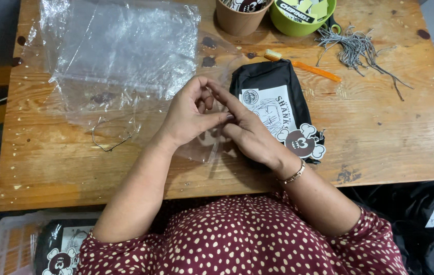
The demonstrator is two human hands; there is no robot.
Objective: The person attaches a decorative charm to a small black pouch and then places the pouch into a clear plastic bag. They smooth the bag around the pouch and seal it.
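— Pinched between my two hands is the edge of a small clear plastic bag (pixel 204 145). My left hand (pixel 191 114) curls its fingers in with the thumb stretched across to the right. My right hand (pixel 247 130) lays its index finger up against the left fingertips. The film is so thin that I cannot tell which fingers actually clamp it.

— Where does that bag lie?

— It lies flat on the wooden table (pixel 380 137), under my hands, with its lower edge near the table's front edge. Just to the right, touching my right hand, lies a black folded garment (pixel 273 97) with a white label and a round cartoon hang tag (pixel 301 144).

— How much room is around you?

— To the left lies a big sheet of clear plastic (pixel 120 51), and a thin metal chain (pixel 110 140) rests by its lower edge. An orange toothbrush (pixel 308 66) and a bundle of speckled cords (pixel 354 48) lie at the back right, and a brown paper cup (pixel 240 18) and a green bowl (pixel 298 20) stand on the far edge. Bare wood shows at the right side.
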